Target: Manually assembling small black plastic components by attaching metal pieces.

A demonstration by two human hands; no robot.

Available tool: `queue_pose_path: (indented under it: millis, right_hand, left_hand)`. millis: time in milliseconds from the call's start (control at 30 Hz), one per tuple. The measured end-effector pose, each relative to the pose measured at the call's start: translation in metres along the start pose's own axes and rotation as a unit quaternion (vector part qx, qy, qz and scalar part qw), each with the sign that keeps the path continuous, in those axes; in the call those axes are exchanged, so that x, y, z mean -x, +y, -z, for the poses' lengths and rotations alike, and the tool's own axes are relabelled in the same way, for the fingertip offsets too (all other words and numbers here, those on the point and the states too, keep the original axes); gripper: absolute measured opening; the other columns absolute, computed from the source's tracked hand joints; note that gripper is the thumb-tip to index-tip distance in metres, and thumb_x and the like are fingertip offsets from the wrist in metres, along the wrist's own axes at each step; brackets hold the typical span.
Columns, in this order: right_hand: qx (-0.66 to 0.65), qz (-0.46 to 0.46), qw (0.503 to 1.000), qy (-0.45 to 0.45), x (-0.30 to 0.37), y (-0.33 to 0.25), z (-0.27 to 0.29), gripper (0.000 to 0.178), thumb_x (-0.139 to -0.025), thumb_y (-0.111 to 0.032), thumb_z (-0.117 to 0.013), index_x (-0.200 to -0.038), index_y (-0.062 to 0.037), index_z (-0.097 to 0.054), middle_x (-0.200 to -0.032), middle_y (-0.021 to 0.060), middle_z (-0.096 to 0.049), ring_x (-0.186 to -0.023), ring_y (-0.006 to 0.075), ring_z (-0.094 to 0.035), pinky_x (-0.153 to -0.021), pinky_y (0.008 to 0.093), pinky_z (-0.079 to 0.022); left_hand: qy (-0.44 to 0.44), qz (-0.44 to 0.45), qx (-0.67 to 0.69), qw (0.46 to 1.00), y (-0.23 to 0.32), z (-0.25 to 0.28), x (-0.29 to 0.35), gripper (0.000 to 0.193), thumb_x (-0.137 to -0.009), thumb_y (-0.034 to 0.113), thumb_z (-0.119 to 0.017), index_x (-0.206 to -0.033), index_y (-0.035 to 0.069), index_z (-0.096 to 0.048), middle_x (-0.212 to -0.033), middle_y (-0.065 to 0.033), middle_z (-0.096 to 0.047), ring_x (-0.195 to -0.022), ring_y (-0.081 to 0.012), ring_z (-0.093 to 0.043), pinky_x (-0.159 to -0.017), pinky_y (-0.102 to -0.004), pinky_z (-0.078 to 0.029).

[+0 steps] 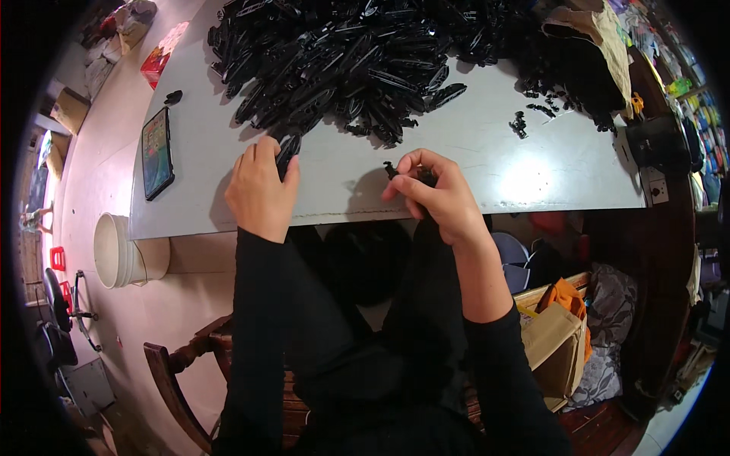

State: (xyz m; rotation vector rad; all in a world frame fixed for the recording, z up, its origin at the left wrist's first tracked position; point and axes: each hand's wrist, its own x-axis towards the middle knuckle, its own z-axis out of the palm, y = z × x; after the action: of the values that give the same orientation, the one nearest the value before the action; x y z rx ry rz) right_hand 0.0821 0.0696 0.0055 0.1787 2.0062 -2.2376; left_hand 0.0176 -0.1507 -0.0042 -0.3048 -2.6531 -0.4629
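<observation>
My left hand [262, 186] is closed round a long black plastic part [287, 154] near the table's front edge. One end of that part sticks out between thumb and fingers, toward the pile. To the right, my right hand [437, 190] pinches a small black plastic piece [391, 170] between thumb and forefinger. More dark material shows under its curled fingers, too hidden to name. Beyond both hands rises a big heap of black, elongated plastic parts [327, 68]. Small black pieces [518, 124] lie scattered at the right of the table.
A phone [157, 154] lies at the grey table's [487, 182] left edge. A paper sack [608, 45] with black pieces lies open at the far right. Below stand a white bucket [112, 251], a wooden chair arm [163, 372] and a cardboard box [555, 342].
</observation>
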Motion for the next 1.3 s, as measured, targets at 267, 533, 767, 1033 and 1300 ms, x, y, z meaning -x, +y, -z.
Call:
queue_pose_path:
  millis: [267, 533, 767, 1033, 1300]
  right_hand:
    - [-0.139, 0.001, 0.990, -0.013, 0.019, -0.002, -0.011, 0.012, -0.083, -0.012, -0.062, -0.084, -0.0032, -0.054, -0.077, 0.0121, -0.064, -0.047, 0.0055, -0.044, -0.044, 0.0176, -0.034]
    - [-0.146, -0.006, 0.989, -0.006, 0.034, -0.010, -0.042, 0.011, -0.080, -0.008, -0.066, -0.083, -0.0008, -0.058, -0.067, 0.0016, -0.056, -0.051, 0.0044, -0.044, -0.044, 0.0171, -0.033]
    - [-0.125, 0.020, 0.990, 0.063, 0.033, -0.006, -0.050, 0.013, -0.081, -0.010, -0.067, -0.082, -0.0012, -0.058, -0.066, -0.0004, -0.054, -0.051, 0.0043, -0.044, -0.045, 0.0169, -0.033]
    - [-0.092, 0.036, 0.994, 0.045, 0.031, -0.002, -0.041, 0.015, -0.082, -0.014, -0.066, -0.086, -0.0027, -0.056, -0.062, -0.0026, -0.050, -0.049, 0.0039, -0.043, -0.045, 0.0180, -0.034]
    - [-0.167, 0.053, 0.975, 0.138, 0.010, 0.003, -0.012, 0.020, -0.084, -0.023, -0.059, -0.082, -0.0040, -0.054, -0.069, 0.0046, -0.055, -0.055, 0.0112, -0.051, -0.052, 0.0230, -0.041]
  left_hand:
    - [-0.053, 0.051, 0.338, 0.938, 0.022, 0.013, 0.022, 0.024, -0.082, 0.015, -0.060, -0.101, 0.003, -0.052, -0.082, -0.0070, -0.057, -0.069, -0.0201, -0.057, -0.058, -0.0287, -0.043]
    - [-0.167, 0.171, 0.647, 0.724, 0.053, 0.024, 0.039, 0.031, -0.094, 0.024, -0.047, -0.116, 0.002, -0.046, -0.078, 0.0007, -0.052, -0.058, -0.0023, -0.038, -0.049, -0.0157, -0.029]
    - [-0.186, 0.024, 0.581, 0.792, 0.057, 0.029, 0.046, 0.045, -0.095, 0.016, -0.041, -0.136, 0.000, -0.031, -0.111, -0.0077, -0.051, -0.084, -0.0107, -0.049, -0.076, -0.0217, -0.040]
    - [-0.265, 0.005, 0.573, 0.776, 0.064, 0.027, 0.057, 0.049, -0.094, 0.016, -0.043, -0.139, 0.005, -0.030, -0.089, -0.0009, -0.050, -0.067, -0.0056, -0.040, -0.059, -0.0181, -0.035]
    - [-0.026, -0.061, 0.265, 0.962, 0.024, 0.015, 0.022, 0.033, -0.081, 0.013, -0.059, -0.113, 0.006, -0.055, -0.084, -0.0084, -0.053, -0.077, -0.0240, -0.051, -0.071, -0.0347, -0.042]
